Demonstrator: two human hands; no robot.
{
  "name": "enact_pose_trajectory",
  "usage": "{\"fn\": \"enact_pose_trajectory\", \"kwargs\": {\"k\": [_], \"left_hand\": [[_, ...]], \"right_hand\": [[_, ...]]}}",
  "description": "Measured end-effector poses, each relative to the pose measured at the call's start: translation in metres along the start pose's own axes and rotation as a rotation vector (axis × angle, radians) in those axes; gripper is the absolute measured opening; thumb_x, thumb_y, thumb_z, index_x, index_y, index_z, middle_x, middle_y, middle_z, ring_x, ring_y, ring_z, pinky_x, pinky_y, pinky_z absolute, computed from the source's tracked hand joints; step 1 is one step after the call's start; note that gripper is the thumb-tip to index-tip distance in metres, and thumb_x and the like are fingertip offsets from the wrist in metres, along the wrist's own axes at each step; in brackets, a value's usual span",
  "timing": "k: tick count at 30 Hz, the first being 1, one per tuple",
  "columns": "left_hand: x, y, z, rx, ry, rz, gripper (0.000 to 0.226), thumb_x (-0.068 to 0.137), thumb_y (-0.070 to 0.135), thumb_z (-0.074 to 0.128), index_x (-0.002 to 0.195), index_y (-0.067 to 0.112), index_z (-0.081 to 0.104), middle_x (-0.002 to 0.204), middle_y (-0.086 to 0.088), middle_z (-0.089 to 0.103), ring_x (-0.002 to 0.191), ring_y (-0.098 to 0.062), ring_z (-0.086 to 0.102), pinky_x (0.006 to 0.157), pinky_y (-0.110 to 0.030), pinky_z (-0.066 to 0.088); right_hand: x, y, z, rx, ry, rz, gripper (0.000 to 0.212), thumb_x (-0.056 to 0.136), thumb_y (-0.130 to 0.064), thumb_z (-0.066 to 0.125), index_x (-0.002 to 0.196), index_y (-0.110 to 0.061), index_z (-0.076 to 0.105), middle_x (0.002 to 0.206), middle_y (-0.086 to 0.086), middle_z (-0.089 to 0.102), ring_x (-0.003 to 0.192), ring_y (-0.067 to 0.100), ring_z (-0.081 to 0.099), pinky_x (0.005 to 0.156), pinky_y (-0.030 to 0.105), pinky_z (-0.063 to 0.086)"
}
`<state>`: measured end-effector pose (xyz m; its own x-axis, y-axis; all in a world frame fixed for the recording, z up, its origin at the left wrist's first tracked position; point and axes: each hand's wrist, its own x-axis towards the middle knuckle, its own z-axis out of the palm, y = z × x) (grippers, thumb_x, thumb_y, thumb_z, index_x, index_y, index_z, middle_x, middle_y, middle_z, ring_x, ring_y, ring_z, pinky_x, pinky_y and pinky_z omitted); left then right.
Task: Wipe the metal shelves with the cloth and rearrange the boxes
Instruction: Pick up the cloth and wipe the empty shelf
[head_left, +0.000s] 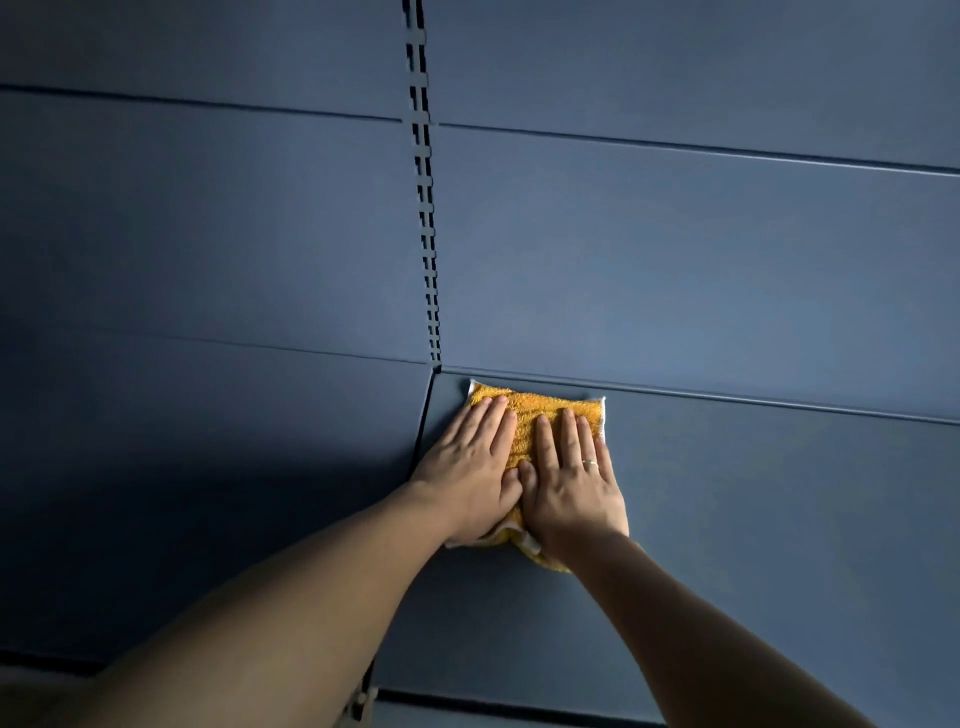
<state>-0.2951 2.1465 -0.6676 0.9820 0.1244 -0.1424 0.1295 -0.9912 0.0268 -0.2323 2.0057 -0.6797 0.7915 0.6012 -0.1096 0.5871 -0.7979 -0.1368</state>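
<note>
An orange-yellow terry cloth (540, 410) is pressed flat beneath the left hand (467, 467) and right hand (571, 483) — fingers straight — in the far-left corner of the blue-grey metal shelf (753, 493); the remaining surface stretches toward 3 o'clock.

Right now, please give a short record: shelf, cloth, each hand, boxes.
shelf: dark blue metal
cloth: orange, flat on the shelf, near its back left corner
left hand: fingers straight, pressing the cloth
right hand: fingers straight, pressing the cloth, wears a ring
slotted upright: rises behind that corner
boxes: none in view
</note>
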Motion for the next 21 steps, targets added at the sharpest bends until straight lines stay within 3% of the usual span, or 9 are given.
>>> {"fn": "enact_pose_trajectory", "kwargs": {"k": [5, 10, 12, 16, 21], "left_hand": [[0.035, -0.014, -0.011, -0.004, -0.007, 0.010, 0.071, 0.105, 0.044, 0.017, 0.160, 0.008, -0.010, 0.167, -0.011, -0.017, 0.154, -0.023, -0.017, 0.126, -0.039, -0.010], [0.039, -0.018, -0.013, -0.006, -0.012, 0.026, 0.069, 0.105, 0.044, 0.015, 0.160, 0.008, -0.009, 0.168, -0.010, -0.015, 0.154, -0.022, -0.016, 0.126, -0.039, -0.008], [0.035, -0.020, -0.013, 0.002, -0.025, 0.029, 0.068, 0.106, 0.044, 0.014, 0.160, 0.008, -0.008, 0.168, -0.011, -0.015, 0.155, -0.023, -0.016, 0.126, -0.039, -0.007], [0.021, -0.044, -0.016, 0.027, -0.026, 0.033, 0.067, 0.106, 0.042, 0.014, 0.160, 0.009, -0.006, 0.168, -0.011, -0.014, 0.155, -0.022, -0.014, 0.126, -0.038, -0.007], [-0.013, -0.098, -0.017, 0.035, -0.051, -0.041, 0.065, 0.106, 0.040, 0.014, 0.160, 0.011, -0.008, 0.168, -0.008, -0.016, 0.154, -0.019, -0.016, 0.126, -0.035, -0.007]], "right_hand": [[0.040, 0.006, -0.004, -0.020, -0.013, 0.029, 0.099, 0.073, -0.059, -0.023, 0.162, -0.018, -0.008, 0.169, 0.011, -0.016, 0.155, 0.023, -0.019, 0.125, 0.041, -0.014], [0.044, 0.001, -0.008, -0.039, -0.031, 0.052, 0.079, 0.093, -0.056, -0.008, 0.162, -0.017, -0.006, 0.169, 0.012, -0.015, 0.156, 0.026, -0.016, 0.125, 0.041, -0.013], [0.038, -0.006, -0.010, -0.044, -0.034, 0.057, 0.089, 0.084, -0.058, -0.018, 0.162, -0.016, -0.006, 0.169, 0.012, -0.015, 0.156, 0.026, -0.016, 0.125, 0.042, -0.013], [0.036, -0.037, -0.011, -0.029, -0.040, 0.055, 0.081, 0.093, -0.054, -0.009, 0.162, -0.013, -0.006, 0.168, 0.015, -0.015, 0.155, 0.029, -0.017, 0.125, 0.044, -0.013], [0.049, -0.097, -0.003, -0.025, -0.056, -0.043, 0.083, 0.090, -0.055, -0.014, 0.161, -0.011, -0.008, 0.167, 0.017, -0.016, 0.155, 0.030, -0.018, 0.125, 0.047, -0.013]]}}
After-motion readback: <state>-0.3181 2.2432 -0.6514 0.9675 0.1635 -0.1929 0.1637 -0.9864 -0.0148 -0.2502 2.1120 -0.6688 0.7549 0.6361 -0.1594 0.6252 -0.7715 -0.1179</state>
